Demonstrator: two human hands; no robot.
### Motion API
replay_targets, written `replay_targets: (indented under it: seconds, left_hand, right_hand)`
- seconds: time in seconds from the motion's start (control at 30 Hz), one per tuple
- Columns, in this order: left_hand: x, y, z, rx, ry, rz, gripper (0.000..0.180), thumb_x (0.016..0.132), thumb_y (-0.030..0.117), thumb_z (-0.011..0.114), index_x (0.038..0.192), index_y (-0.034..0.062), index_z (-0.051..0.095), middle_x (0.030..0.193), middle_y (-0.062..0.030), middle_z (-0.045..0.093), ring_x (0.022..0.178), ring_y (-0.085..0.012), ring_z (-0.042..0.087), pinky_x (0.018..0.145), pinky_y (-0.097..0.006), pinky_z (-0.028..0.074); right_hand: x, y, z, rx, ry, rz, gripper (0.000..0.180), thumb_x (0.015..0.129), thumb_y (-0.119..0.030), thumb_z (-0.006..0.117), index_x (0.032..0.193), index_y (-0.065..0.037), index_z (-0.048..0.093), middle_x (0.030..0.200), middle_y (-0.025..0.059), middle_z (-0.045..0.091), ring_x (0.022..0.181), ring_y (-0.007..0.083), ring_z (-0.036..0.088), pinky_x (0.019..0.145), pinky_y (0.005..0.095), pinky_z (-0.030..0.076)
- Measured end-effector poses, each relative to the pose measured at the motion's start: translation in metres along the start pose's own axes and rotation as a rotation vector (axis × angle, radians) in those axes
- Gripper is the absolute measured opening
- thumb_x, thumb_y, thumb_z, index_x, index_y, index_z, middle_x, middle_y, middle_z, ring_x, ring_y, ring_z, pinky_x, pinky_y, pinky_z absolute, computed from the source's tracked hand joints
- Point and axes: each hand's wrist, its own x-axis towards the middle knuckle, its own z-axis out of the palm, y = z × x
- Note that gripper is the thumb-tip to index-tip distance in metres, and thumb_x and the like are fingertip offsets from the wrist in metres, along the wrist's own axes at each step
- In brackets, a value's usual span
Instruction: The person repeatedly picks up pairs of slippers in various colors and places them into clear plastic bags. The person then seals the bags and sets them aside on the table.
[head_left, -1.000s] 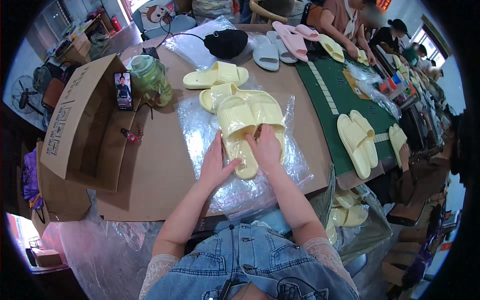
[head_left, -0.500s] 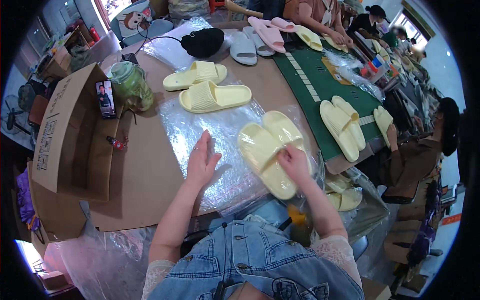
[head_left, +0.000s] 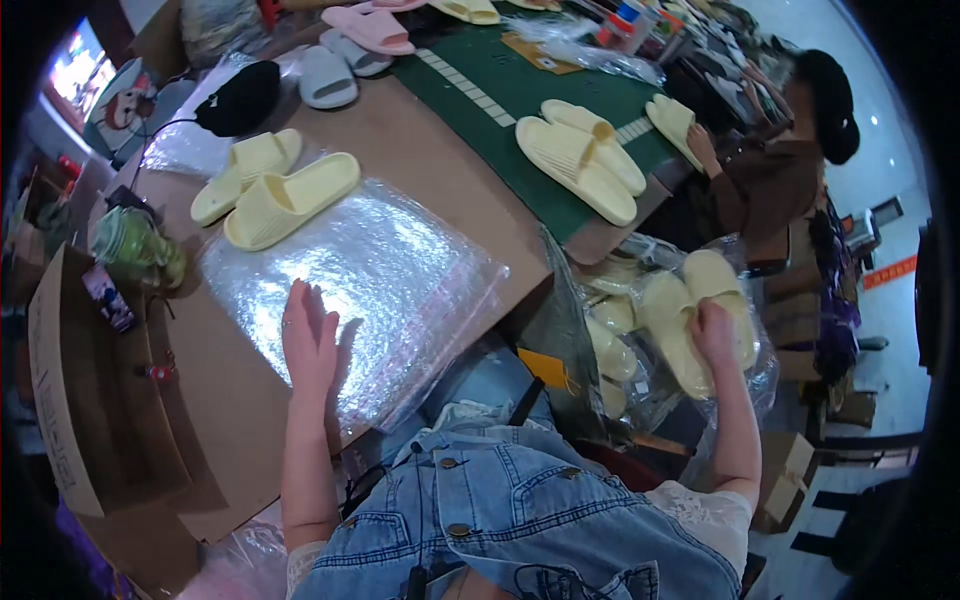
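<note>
- The left hand [head_left: 310, 335] lies open and flat, palm down, on the stack of clear crinkled plastic bags [head_left: 380, 280] spread over the brown cardboard-topped table [head_left: 430, 160].
- The right hand [head_left: 715, 335] is closed around a pair of pale yellow foam slide sandals [head_left: 690, 310], held together off the table's edge at about three o'clock from the person's body.
- Just below and at nine o'clock of that pair, a large clear plastic sack [head_left: 600, 350] hangs beside the table with more yellow sandals inside.
- At eleven o'clock from the left hand, two loose pale yellow slides [head_left: 275, 190] lie on the table, touching the far edge of the bags.
- At one o'clock, another yellow pair [head_left: 580, 150] rests on the green mat [head_left: 520, 90]; grey and pink slides lie farther off.
- At nine o'clock an open brown cardboard box [head_left: 90, 400] stands near a green-lidded jar [head_left: 135, 250].
- A co-worker in a dark top [head_left: 770, 180] is at two o'clock, hand on a sandal.
- Risk, as I judge it: one hand grips two sandals, so one could slip and fall past the sack; the slick bags could slide off if the flat palm lifts.
</note>
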Motion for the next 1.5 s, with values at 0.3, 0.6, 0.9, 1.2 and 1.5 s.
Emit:
replay_targets:
  seconds: [0.3, 0.6, 0.9, 1.2, 1.5]
  left_hand:
    - [0.002, -0.003, 0.003, 0.001, -0.026, -0.011, 0.062, 0.093, 0.019, 0.063, 0.148, 0.0005, 0.040, 0.146, -0.0217, 0.048, 0.134, -0.0376, 0.047, 0.112, -0.045, 0.036]
    - [-0.001, -0.008, 0.003, 0.089, -0.003, 0.013, 0.062, 0.093, 0.020, 0.063, 0.148, 0.0025, 0.041, 0.143, -0.0215, 0.052, 0.132, -0.0370, 0.048, 0.112, -0.045, 0.036]
    - [-0.001, -0.006, 0.004, 0.035, -0.008, -0.020, 0.061, 0.091, 0.015, 0.064, 0.147, 0.0018, 0.042, 0.141, -0.0231, 0.051, 0.131, -0.0384, 0.048, 0.111, -0.045, 0.037]
    - [0.000, -0.002, 0.000, 0.134, 0.008, 0.037, 0.064, 0.086, 0.021, 0.070, 0.141, -0.0012, 0.046, 0.133, -0.0258, 0.056, 0.121, -0.0434, 0.053, 0.106, -0.049, 0.040]
    - [0.003, 0.001, 0.002, 0.109, -0.011, 0.054, 0.066, 0.089, 0.033, 0.069, 0.141, -0.0001, 0.046, 0.136, -0.0248, 0.054, 0.127, -0.0421, 0.050, 0.109, -0.048, 0.038]
  right_hand:
    - [0.040, -0.115, 0.140, 0.115, -0.305, -0.336, 0.023, 0.086, -0.024, 0.060, 0.090, -0.002, 0.062, 0.089, 0.0227, 0.068, 0.082, 0.0426, 0.067, 0.075, 0.0524, 0.052]
    - [0.083, -0.251, 0.218, 0.116, -0.374, -0.279, 0.027, 0.086, -0.024, 0.062, 0.095, 0.000, 0.066, 0.086, 0.0205, 0.069, 0.079, 0.0367, 0.067, 0.072, 0.0466, 0.052]
    - [0.084, -0.215, 0.172, 0.260, -0.529, -0.266, 0.029, 0.086, -0.024, 0.064, 0.096, 0.002, 0.069, 0.079, 0.0168, 0.069, 0.073, 0.0292, 0.067, 0.069, 0.0405, 0.051]
    - [0.097, -0.154, 0.024, 0.618, 0.036, -0.011, 0.026, 0.088, -0.024, 0.070, 0.087, 0.002, 0.069, 0.069, 0.0107, 0.067, 0.062, 0.0182, 0.063, 0.062, 0.0349, 0.050]
    - [0.275, -0.139, 0.100, 0.298, 0.312, -0.080, 0.063, 0.090, -0.028, 0.067, 0.139, 0.006, 0.045, 0.128, 0.0283, 0.058, 0.127, 0.0410, 0.051, 0.107, 0.0449, 0.041]
